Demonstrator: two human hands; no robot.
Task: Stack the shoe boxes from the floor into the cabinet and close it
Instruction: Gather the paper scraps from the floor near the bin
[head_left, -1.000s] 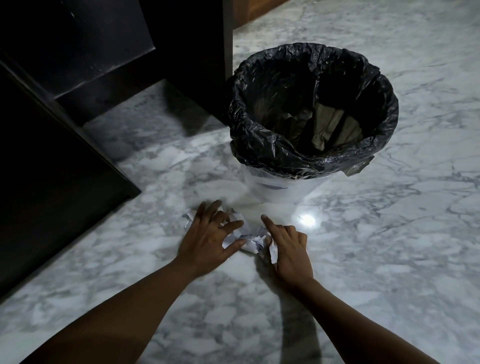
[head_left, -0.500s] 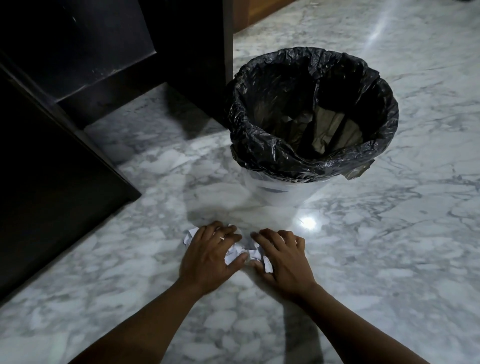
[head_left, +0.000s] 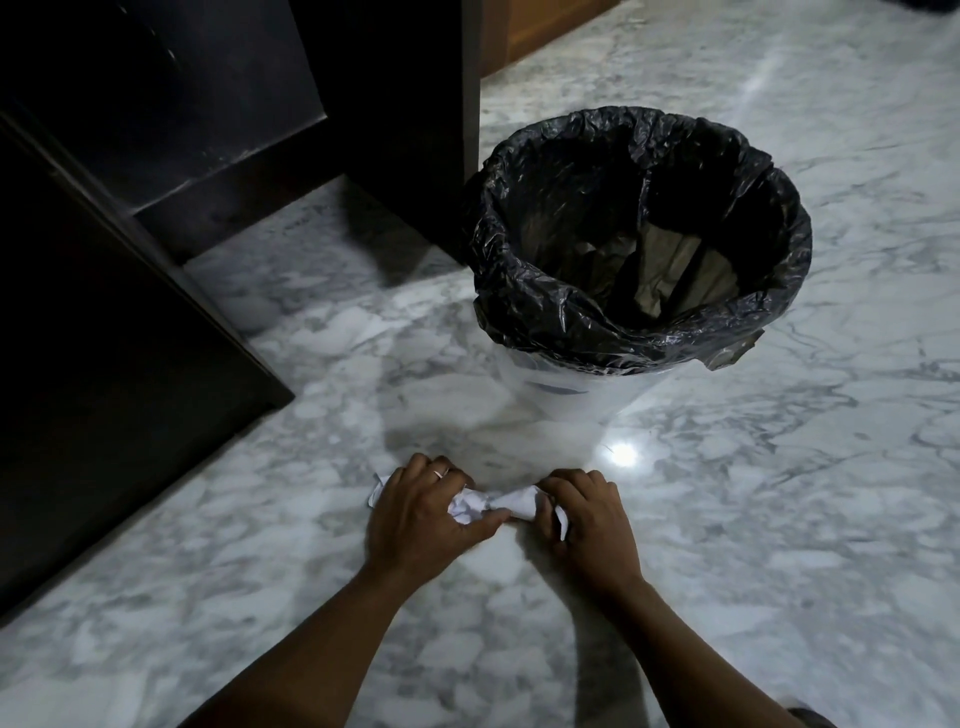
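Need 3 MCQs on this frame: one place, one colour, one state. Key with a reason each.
1. The paper lies:
A on the floor in front of the bin
B inside the bin
C on a shelf

2. The bin's liner is:
A blue
B black
C white

3. The left hand and right hand:
A both lie flat and open
B only the left touches the paper
C both grip the paper

Key:
1 A, the white wad sits on the marble, nearer the camera than the bin.
2 B, glossy black plastic folds over the rim.
3 C, fingers of both hands curl round the wad's ends.
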